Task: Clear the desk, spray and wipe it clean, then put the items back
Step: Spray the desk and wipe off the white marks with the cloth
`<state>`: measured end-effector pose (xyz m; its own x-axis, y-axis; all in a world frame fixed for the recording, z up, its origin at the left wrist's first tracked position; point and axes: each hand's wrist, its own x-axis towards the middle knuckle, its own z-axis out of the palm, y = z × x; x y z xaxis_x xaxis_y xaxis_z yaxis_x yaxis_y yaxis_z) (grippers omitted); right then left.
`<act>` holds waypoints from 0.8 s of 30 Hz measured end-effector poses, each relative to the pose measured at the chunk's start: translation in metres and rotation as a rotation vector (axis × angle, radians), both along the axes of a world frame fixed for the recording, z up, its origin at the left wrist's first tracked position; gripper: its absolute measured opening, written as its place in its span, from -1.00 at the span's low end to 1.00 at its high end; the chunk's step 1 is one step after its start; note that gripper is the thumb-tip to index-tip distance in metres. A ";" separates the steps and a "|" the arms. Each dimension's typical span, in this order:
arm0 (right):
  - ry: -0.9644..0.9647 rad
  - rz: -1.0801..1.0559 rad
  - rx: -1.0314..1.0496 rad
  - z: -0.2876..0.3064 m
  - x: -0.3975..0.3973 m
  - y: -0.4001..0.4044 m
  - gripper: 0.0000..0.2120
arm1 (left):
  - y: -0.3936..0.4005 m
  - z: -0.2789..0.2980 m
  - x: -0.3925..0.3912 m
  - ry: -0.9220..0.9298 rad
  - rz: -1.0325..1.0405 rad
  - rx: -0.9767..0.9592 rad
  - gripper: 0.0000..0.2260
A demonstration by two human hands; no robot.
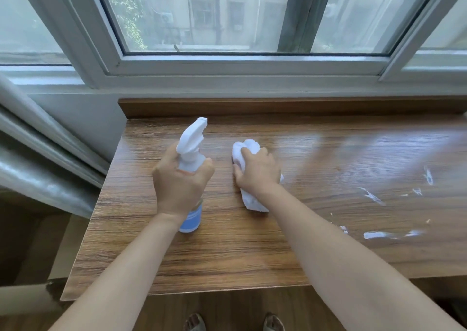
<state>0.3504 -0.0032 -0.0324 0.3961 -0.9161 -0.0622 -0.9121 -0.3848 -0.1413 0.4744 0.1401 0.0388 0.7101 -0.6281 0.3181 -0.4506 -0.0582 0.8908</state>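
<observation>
My left grip (pixel 180 179) holds the spray bottle (pixel 190 153) upright, nozzle aimed over the bench (pixel 227 255), ready to wet it. My right grip (pixel 257 171) presses the bunched white cloth (pixel 249 146) flat there, just beside the bottle, for wiping.

Your left hand (pixel 180 184) covers the neck and most of the body of the white-headed spray bottle with the pale blue label (pixel 191 151), so your grip on its trigger cannot be seen and the label print is too small to read. Your right hand (pixel 257 171) hides the middle of the crumpled white cloth (pixel 249 148). The brown wood-grain surface (pixel 227 249) runs off the right edge. Your sandalled feet (pixel 194 323) are cut off at the bottom.
</observation>
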 end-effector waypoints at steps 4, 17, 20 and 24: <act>-0.050 0.187 0.040 0.002 -0.018 0.056 -0.61 | -0.001 0.000 0.000 0.009 -0.033 0.015 -0.74; -0.433 -0.270 0.032 0.053 -0.216 0.054 -0.55 | -0.008 0.025 -0.069 -0.104 -0.715 0.439 -0.65; -0.454 -0.348 -0.034 0.066 -0.275 0.055 -0.56 | -0.014 0.024 -0.105 -0.189 -0.797 0.477 -0.73; -0.500 -0.434 -0.031 0.069 -0.327 0.057 -0.55 | -0.019 0.021 -0.133 -0.282 -0.781 0.542 -0.79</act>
